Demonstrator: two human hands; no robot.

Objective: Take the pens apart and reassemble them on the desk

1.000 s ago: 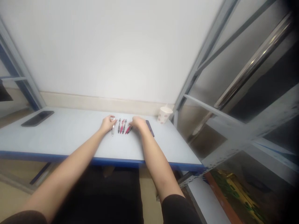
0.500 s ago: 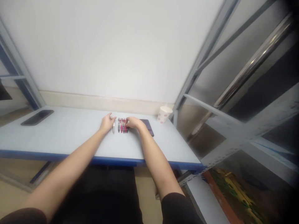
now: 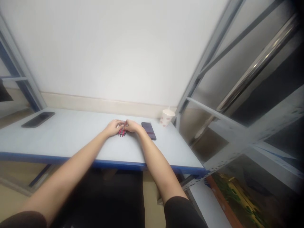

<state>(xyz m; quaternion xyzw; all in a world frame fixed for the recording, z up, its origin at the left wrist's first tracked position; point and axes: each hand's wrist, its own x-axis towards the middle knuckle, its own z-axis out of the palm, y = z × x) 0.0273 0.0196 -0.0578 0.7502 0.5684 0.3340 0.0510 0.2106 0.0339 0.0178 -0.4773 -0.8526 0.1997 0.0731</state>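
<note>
Several pens [image 3: 122, 132], red and grey with dark tips, are bunched side by side on the pale tabletop [image 3: 78, 133]. My left hand [image 3: 114, 127] curls around the left side of the bunch, its fingers closed against the pens. From the other side my right hand [image 3: 131, 126] presses in, fingers bent over the pens' upper parts. The tips point toward me and stick out below both hands. The middle of the pens is partly hidden by my fingers.
A dark phone [image 3: 149, 130] lies just right of my right hand. Behind it stands a spotted paper cup [image 3: 167, 117] near the metal frame post. At the far left lies a black tablet-like device [image 3: 38, 119]. The blue table edge [image 3: 114, 164] runs in front of me.
My hands have come together. The pens, earlier spread in a row with a silver-white one apart at the left, are now squeezed into a bunch between both hands.
</note>
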